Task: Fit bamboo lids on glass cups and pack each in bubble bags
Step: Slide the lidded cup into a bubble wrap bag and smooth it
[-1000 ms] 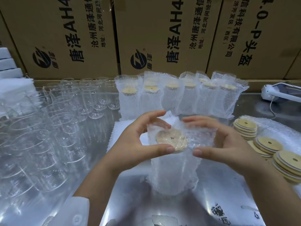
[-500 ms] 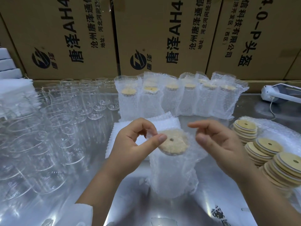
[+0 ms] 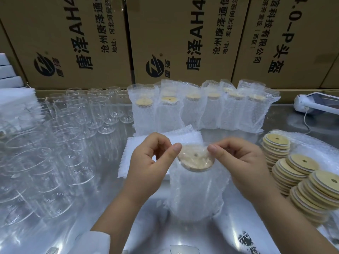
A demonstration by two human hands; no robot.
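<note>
The bamboo lid [image 3: 194, 159] sits flat on the mouth of the glass cup [image 3: 194, 182], and the cup stands upright inside a bubble bag [image 3: 217, 200] on the tabletop [image 3: 244, 228], right in front of you. The cup shows only as a dim outline through the film. The lid looks fitted and the cup looks fully down in the bag, so you're likely at the tail end of bagging this one: dressing the bag's mouth around the lid.

Your left grip [image 3: 149, 163] pinches the film at the lid's left edge between thumb and forefinger. Your right grip [image 3: 243, 163] pinches it at the right edge the same way. Both are narrow and hold only film, not the lid.

Next, you'll probably want the mouth drawn or folded over the lid. Then the parcel can join the packed cups [image 3: 201, 112] lined up at the back. Keep the pull even on both sides, since a lopsided tug could tilt the lid or tip the cup. Lift from lower on the body, because thin film alone is a poor handle for glass.

Flat bubble bags [image 3: 185, 137] lie just behind your hands. Bare glass cups [image 3: 73, 143] crowd the left, and lid stacks [image 3: 300, 177] lean on the right. Cardboard cartons [image 3: 183, 43] wall off the back.
</note>
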